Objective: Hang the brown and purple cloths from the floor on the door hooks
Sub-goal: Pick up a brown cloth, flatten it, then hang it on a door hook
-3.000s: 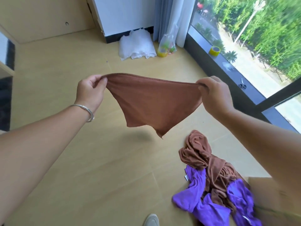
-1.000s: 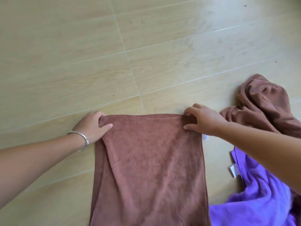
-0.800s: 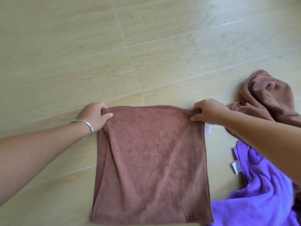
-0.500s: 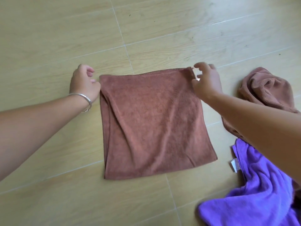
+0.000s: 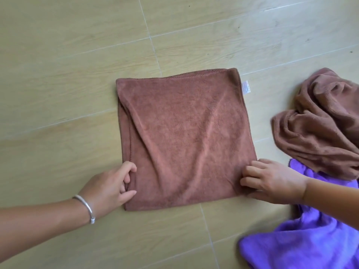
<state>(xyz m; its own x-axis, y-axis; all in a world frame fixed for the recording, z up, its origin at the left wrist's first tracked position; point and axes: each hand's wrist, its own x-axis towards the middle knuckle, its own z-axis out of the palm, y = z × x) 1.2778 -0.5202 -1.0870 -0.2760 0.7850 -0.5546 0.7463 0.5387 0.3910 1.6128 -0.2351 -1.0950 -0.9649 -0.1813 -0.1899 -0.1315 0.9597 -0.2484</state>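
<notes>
Hands at the near corners: we see the left hand (image 5: 110,186) at lower left of the frame, fingers curled and pinching the bottom-left corner of the brown cloth (image 5: 182,136), while the right hand (image 5: 272,180) at lower right pinches the bottom-right corner with bent fingers. Half a second ago both hands hovered loose-fingered at the cloth's far corners; now they have dropped to the near edge, and the cloth lies flat and roughly square at centre frame on the wood-look floor (image 5: 58,74), its white label (image 5: 246,86) poking out at upper right. We read this as a fold in progress, likely bringing the near edge up over the far one. At right of the frame a second brown cloth (image 5: 320,121) lies crumpled, overlapping a purple cloth (image 5: 303,241) bunched at lower right. No door or hooks appear in view. By our judgement the hanging itself has not begun: three cloths remain on the floor.
</notes>
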